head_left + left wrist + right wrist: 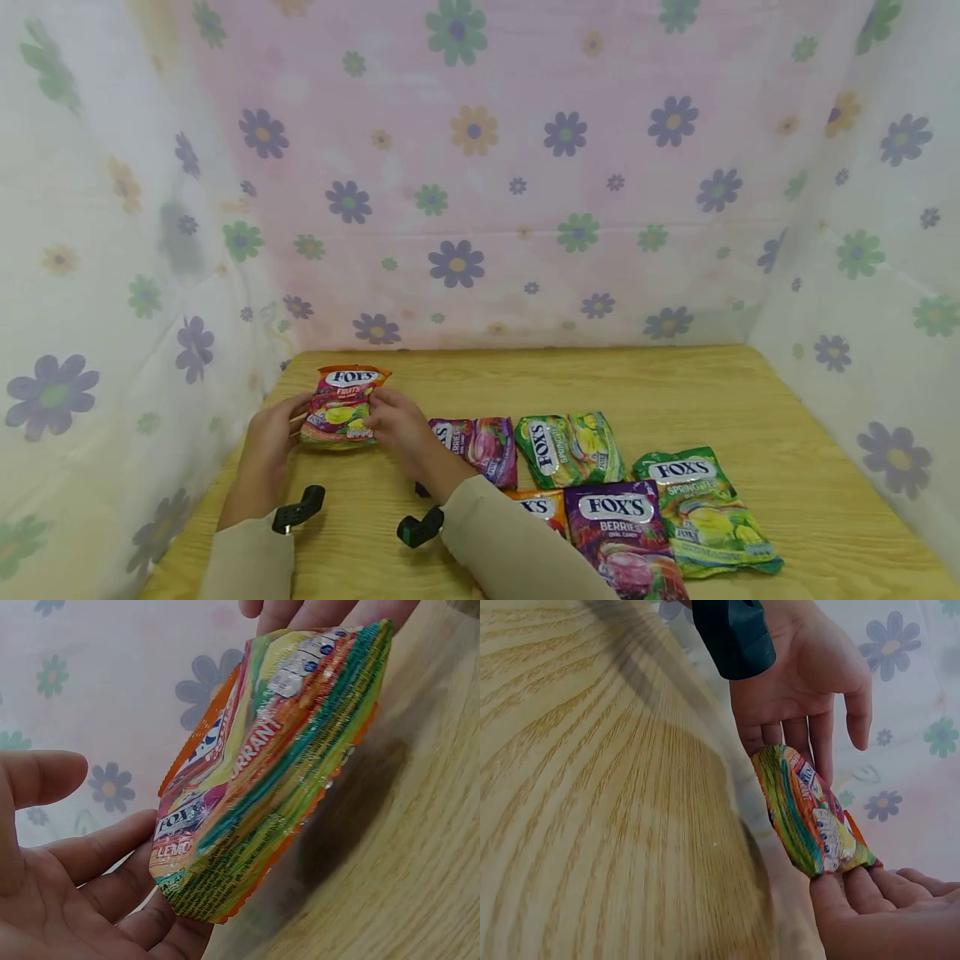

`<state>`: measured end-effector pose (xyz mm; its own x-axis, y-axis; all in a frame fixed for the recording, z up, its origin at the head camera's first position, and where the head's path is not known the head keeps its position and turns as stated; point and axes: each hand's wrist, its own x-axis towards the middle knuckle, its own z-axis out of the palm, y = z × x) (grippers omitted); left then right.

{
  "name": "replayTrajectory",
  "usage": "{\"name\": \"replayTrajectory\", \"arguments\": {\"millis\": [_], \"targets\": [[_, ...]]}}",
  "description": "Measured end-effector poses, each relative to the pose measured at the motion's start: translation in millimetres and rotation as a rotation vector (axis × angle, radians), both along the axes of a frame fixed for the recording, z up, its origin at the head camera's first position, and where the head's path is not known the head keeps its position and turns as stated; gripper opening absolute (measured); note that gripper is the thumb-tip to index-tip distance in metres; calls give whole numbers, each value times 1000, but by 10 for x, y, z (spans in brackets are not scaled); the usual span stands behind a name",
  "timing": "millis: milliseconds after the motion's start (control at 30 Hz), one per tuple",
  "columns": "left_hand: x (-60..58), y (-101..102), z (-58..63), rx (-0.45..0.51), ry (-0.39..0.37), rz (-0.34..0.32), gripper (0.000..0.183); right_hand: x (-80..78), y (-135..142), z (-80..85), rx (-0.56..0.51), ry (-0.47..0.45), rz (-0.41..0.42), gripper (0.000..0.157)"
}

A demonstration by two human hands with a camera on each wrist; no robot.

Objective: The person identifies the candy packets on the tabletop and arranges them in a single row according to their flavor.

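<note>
An orange-topped bag of Fox's Fruits candy (pixel 341 412) stands tilted between both hands at the table's left, printed front toward the head camera. My left hand (pixel 272 437) touches its left end with extended fingers; in the left wrist view the thumb (pixel 49 778) stays apart from the bag. Against the opposite end, my right hand (pixel 405 433) presses with its fingertips (pixel 864 889), the fingers nearly straight. The bag's striped underside (pixel 292 802) faces the left wrist camera, and a shadow lies on the wood below it.
Right of the hands lie a purple berries bag (pixel 491 450) and a green spring tea bag (pixel 573 450). Nearer are an orange bag (pixel 542 508) partly behind the right sleeve, another berries bag (pixel 622 533) and another green bag (pixel 708 508). Flowered cloth (pixel 517 208) surrounds the wooden table (pixel 600 379).
</note>
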<state>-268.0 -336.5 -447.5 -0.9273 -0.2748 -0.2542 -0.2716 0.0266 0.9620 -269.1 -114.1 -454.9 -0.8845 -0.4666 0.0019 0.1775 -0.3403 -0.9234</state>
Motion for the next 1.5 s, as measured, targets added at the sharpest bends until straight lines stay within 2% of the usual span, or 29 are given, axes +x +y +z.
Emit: {"name": "replayTrajectory", "arguments": {"millis": [100, 333, 467, 600, 767, 833, 967, 1100, 1267, 1500], "targets": [[1, -14, -17, 44, -8, -2, 61, 6, -6, -40, -22, 21, 26, 75], [31, -20, -2, 55, -33, 6, 64, 4, -7, -113, -46, 15, 71, 77], [51, -39, -29, 70, -40, -15, 66, 0, -8, -156, -62, 7, 66, 79], [76, -112, -52, 39, -49, -48, 65, 28, -12, -164, -60, -3, 25, 80], [148, -249, -40, -57, -56, -158, 67, 105, -19, -104, -29, -46, -70, 79], [183, -293, -21, -61, -63, -180, 69, 132, -25, -82, -1, -66, -117, 77], [258, -363, 28, -39, -128, -172, 69, 165, -40, -60, 45, -114, -180, 73], [305, -420, 57, -32, -167, -188, 65, 186, -54, -60, 82, -163, -207, 70], [299, -445, 71, 2, -148, -207, 61, 197, -51, -50, 129, -214, -211, 65], [311, -460, 73, 43, -157, -194, 62, 208, -32, -58, 116, -213, -166, 63]]}}
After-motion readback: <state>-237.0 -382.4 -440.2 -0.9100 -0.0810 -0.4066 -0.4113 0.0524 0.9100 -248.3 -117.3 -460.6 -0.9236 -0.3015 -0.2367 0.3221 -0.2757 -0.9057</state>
